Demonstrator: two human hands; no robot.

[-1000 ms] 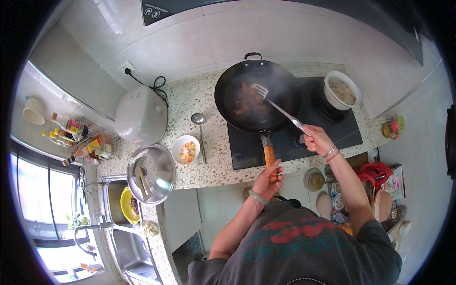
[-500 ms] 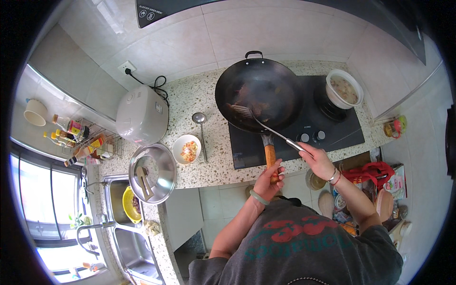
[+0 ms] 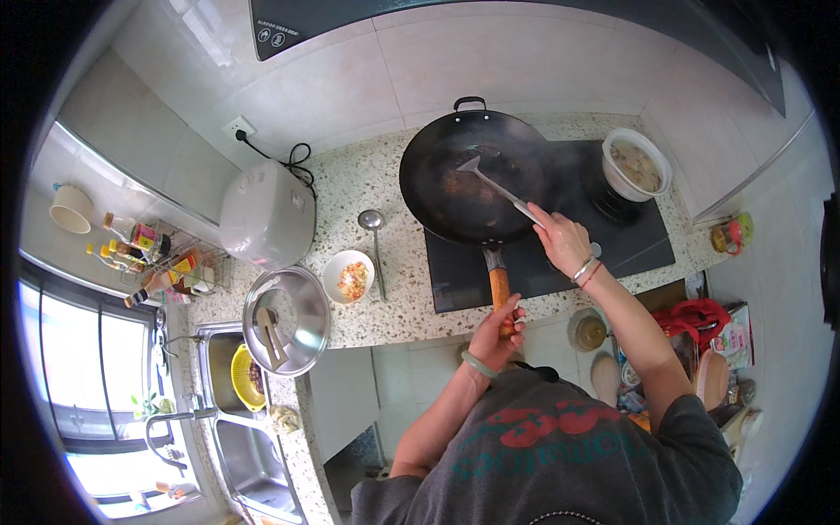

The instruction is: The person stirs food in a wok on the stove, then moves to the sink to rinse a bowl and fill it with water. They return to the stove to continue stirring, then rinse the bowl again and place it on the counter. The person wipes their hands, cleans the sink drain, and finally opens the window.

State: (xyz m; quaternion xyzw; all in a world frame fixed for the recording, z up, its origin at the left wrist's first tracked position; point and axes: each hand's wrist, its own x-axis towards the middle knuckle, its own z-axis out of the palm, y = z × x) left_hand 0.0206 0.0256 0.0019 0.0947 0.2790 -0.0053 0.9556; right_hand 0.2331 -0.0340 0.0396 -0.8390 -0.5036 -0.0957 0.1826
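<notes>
A black wok [image 3: 429,157] sits on the stove, with steam rising over dark browned food [image 3: 477,185] in it. My left hand [image 3: 497,339] is closed around its wooden handle [image 3: 499,287]. In my right hand [image 3: 564,242] is the handle end of a metal spatula [image 3: 503,191]; the fingers are wrapped round it from above. The spatula's blade is inside the wok, toward its far side, above or touching the food; which of these I cannot tell.
Right of the wok is a white pot [image 3: 612,175] holding pale soup. To the left are a ladle [image 3: 371,220], a white bowl [image 3: 334,289] of chopped bits, a shiny steel basin [image 3: 306,337] and a rice cooker [image 3: 267,214]. The sink [image 3: 229,398] is at lower left.
The spatula's blade has gone from the wok's near-left part to farther back, and its angle has changed. My right hand has moved up and closer to the wok. My left hand stays on the handle.
</notes>
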